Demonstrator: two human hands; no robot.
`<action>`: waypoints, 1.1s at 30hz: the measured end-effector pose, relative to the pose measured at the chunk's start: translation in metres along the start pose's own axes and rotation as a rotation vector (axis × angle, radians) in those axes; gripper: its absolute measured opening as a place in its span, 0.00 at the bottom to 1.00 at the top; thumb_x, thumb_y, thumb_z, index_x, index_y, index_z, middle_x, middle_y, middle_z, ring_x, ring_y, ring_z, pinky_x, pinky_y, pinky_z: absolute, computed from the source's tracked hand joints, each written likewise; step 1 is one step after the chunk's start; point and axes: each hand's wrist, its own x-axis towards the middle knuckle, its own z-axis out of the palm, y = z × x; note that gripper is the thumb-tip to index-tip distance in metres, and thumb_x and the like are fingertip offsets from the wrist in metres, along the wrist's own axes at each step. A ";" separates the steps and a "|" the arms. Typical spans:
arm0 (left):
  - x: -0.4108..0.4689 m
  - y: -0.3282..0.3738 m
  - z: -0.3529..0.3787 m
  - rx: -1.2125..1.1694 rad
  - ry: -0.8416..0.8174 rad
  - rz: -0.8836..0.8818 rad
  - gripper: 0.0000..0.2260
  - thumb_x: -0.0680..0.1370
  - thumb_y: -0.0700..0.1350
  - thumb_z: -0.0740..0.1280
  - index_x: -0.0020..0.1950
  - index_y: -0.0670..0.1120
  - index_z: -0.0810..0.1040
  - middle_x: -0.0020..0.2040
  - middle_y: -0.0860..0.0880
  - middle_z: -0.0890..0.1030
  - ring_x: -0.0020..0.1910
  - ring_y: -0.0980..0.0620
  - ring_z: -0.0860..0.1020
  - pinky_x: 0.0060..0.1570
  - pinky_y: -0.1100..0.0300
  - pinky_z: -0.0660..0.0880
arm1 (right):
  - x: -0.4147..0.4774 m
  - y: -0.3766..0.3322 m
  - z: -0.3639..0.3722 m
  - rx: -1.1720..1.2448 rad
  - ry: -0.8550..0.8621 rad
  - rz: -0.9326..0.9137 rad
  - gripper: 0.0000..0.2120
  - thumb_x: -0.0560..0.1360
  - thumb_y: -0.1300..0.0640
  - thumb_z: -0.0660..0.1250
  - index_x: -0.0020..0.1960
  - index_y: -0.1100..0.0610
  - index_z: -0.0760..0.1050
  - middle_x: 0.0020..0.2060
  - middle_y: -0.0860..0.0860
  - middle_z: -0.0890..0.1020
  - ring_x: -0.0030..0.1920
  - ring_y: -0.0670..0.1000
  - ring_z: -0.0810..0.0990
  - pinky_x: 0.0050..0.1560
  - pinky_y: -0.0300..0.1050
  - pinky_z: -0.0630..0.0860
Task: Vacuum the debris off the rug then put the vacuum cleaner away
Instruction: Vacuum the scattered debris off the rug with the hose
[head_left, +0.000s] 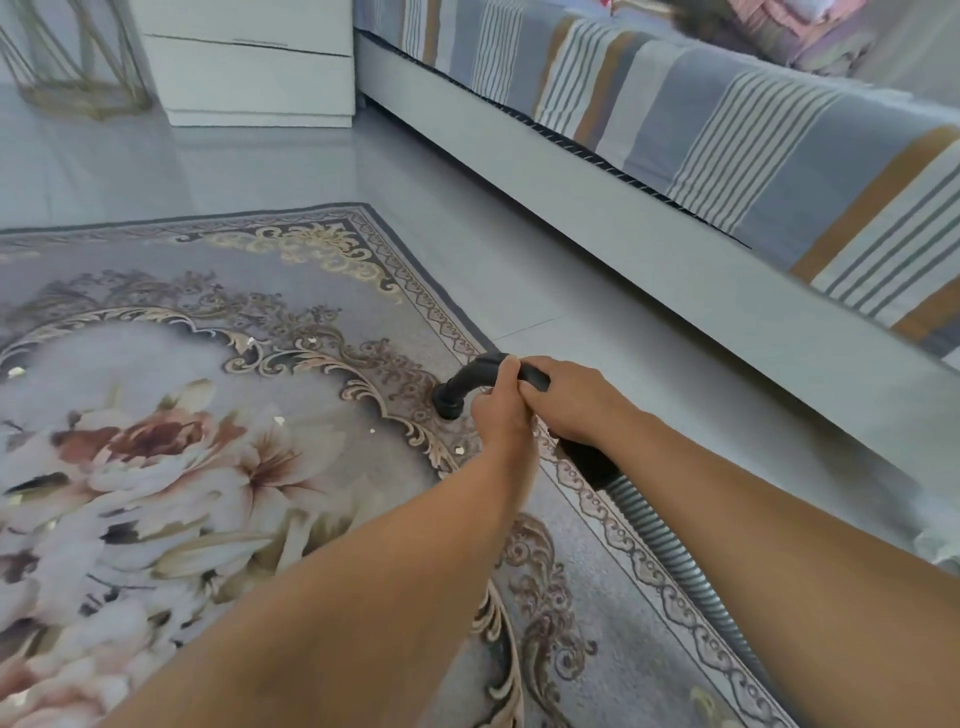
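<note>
At top left a blurred wire stand (78, 67) sits on the pale floor (156, 166), with a white cabinet (249, 67) just beside it. Below them the rug (156, 322) fills the left and middle of the view, grey with a big flower pattern and a scrolled border. Small pale bits of debris (280, 420) lie scattered on it: one near the left edge, a few along the scrollwork, others close to the nozzle. The black curved nozzle (457, 387) points down at the rug's border near its right edge; whether its open end touches the pile is unclear. The left hand (501, 415) grips the bend of the nozzle, fingers curled round it. Touching that hand, the right hand (571, 402) clasps the same tube from above, just behind. From under the right wrist a grey ribbed hose (670, 540) runs back along the rug's edge toward the lower right. Right of that comes bare floor, then the pale base of a sofa (675, 270) with a striped cover (727, 156) on top.
</note>
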 end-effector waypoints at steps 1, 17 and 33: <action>-0.001 0.003 -0.001 0.011 0.000 0.004 0.14 0.75 0.43 0.68 0.55 0.34 0.77 0.40 0.44 0.80 0.37 0.48 0.79 0.38 0.57 0.76 | 0.000 -0.002 0.000 -0.013 0.008 -0.004 0.18 0.80 0.44 0.55 0.69 0.41 0.67 0.46 0.46 0.77 0.37 0.47 0.80 0.32 0.38 0.69; -0.055 -0.073 0.024 0.235 0.096 0.043 0.26 0.76 0.51 0.67 0.68 0.35 0.71 0.62 0.36 0.77 0.61 0.37 0.77 0.57 0.47 0.76 | -0.051 0.084 -0.023 0.173 -0.129 -0.062 0.16 0.81 0.45 0.57 0.69 0.43 0.68 0.43 0.47 0.79 0.33 0.48 0.80 0.29 0.38 0.75; -0.045 -0.075 0.011 0.290 0.136 0.152 0.17 0.79 0.48 0.65 0.56 0.34 0.76 0.42 0.39 0.81 0.37 0.48 0.76 0.36 0.57 0.72 | -0.047 0.091 0.003 0.026 0.022 -0.159 0.17 0.79 0.40 0.56 0.68 0.34 0.65 0.45 0.45 0.82 0.29 0.47 0.80 0.39 0.47 0.82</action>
